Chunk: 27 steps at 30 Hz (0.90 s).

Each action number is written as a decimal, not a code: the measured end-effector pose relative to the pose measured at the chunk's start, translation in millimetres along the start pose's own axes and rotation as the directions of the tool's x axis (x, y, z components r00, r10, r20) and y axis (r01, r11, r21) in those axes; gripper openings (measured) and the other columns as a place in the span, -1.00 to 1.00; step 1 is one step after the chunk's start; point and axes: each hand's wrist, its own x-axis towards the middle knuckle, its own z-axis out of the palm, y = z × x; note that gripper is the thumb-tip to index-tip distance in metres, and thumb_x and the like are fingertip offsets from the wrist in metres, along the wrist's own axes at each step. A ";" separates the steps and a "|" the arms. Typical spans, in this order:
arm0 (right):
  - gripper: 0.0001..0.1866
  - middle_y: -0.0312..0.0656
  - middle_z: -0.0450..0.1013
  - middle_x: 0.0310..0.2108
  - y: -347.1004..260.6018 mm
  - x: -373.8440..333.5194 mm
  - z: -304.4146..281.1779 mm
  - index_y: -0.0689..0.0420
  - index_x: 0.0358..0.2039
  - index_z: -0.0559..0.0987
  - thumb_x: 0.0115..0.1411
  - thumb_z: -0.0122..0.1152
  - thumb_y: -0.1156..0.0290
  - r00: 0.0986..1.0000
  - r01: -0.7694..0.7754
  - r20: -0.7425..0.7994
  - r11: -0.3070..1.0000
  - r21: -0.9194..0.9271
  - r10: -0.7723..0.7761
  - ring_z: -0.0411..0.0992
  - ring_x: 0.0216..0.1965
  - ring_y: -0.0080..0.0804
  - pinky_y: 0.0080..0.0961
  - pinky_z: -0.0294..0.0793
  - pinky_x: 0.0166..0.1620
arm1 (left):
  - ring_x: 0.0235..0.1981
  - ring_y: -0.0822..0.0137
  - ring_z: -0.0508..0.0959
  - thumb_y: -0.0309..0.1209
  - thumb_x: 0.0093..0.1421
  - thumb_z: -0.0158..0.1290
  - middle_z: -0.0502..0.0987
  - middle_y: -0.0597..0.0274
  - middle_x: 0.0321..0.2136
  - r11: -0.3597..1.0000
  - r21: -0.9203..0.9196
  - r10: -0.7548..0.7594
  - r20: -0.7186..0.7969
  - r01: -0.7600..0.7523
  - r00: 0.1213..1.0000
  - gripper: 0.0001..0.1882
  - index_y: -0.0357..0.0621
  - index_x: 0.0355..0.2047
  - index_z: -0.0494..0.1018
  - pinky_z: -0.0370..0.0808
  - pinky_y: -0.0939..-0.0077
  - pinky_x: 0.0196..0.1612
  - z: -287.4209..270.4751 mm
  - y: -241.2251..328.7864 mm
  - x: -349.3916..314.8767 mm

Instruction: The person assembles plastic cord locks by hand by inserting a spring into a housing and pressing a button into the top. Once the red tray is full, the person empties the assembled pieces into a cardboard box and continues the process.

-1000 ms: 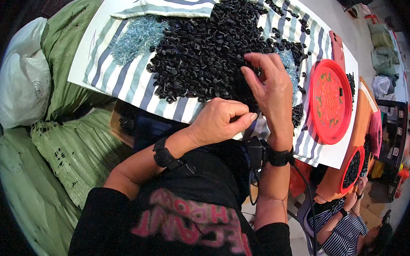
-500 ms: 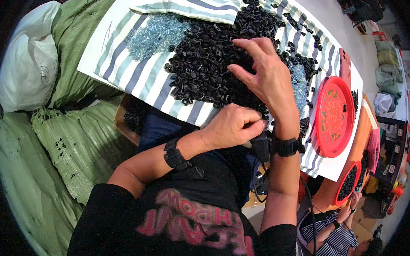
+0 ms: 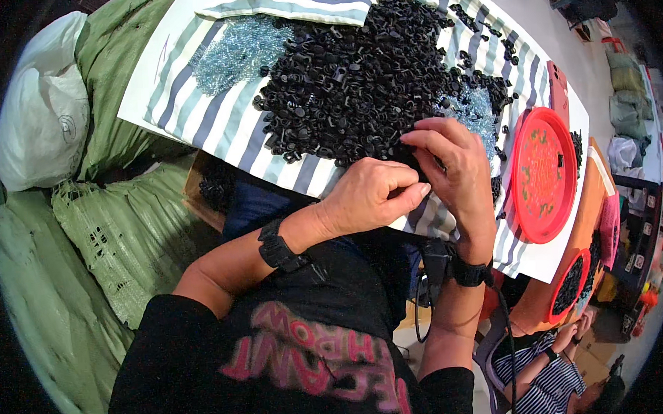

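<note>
A broad heap of small black plastic pieces point(image 3: 341, 88), some with round heads, covers the middle of a striped cloth point(image 3: 224, 126). At its near edge my left hand point(image 3: 375, 195) is closed, thumb pressed against the bent index finger; whatever it pinches is hidden. Just right of it, my right hand point(image 3: 457, 168) is curled with thumb and fingertips drawn in toward the left. Something dark shows between its fingers, too small to name. A mound of fine, shiny bluish pieces point(image 3: 242, 55) lies left of the heap, and a smaller shiny pile point(image 3: 472, 116) lies beyond my right hand.
A red round tray point(image 3: 524, 221) stands at the right, near a red phone-shaped object point(image 3: 558, 86). Green woven sacks point(image 3: 119, 246) and a white sack point(image 3: 43, 123) crowd the left. Lower right, another person's hands point(image 3: 573, 329) are by a red-rimmed tray of black pieces point(image 3: 569, 285).
My right hand has drawn back from over the black heap to beside my left hand, its fingers curling in. My left hand stays pinched, shifted only slightly.
</note>
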 end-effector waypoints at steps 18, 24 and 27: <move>-0.82 -0.28 0.47 -0.38 0.7 -36.5 -5.3 0.03 -0.30 0.63 0.03 0.33 0.50 0.932 -0.281 -0.213 0.956 0.089 0.294 0.46 -0.32 -0.28 -0.37 0.33 -0.23 | -0.71 0.25 0.36 -0.39 0.21 0.14 0.33 0.16 -0.70 1.000 0.020 0.022 0.113 -0.024 0.993 -0.66 -0.27 -0.64 0.34 0.26 0.36 -0.59 -1.1 -0.5 -2.5; -0.81 -0.26 0.41 -0.44 0.9 4.6 5.0 0.02 -0.30 0.61 0.04 0.35 0.36 0.969 -0.149 -0.216 0.982 -0.118 0.121 0.44 -0.32 -0.23 -0.30 0.32 -0.25 | -0.65 0.21 0.45 -0.39 0.22 0.14 0.42 0.14 -0.65 1.000 0.022 0.013 0.109 -0.016 0.994 -0.73 -0.27 -0.58 0.43 0.34 0.37 -0.56 0.9 -2.8 -2.8; -0.82 -0.24 0.44 -0.41 -2.1 14.8 10.9 0.03 -0.33 0.59 0.03 0.35 0.35 0.982 -0.179 -0.102 0.955 -0.235 0.159 0.46 -0.31 -0.22 -0.28 0.32 -0.25 | -0.65 0.20 0.45 -0.38 0.21 0.15 0.42 0.14 -0.65 1.000 0.026 -0.004 0.106 0.001 0.994 -0.72 -0.27 -0.58 0.43 0.34 0.36 -0.56 -0.6 -2.0 -3.4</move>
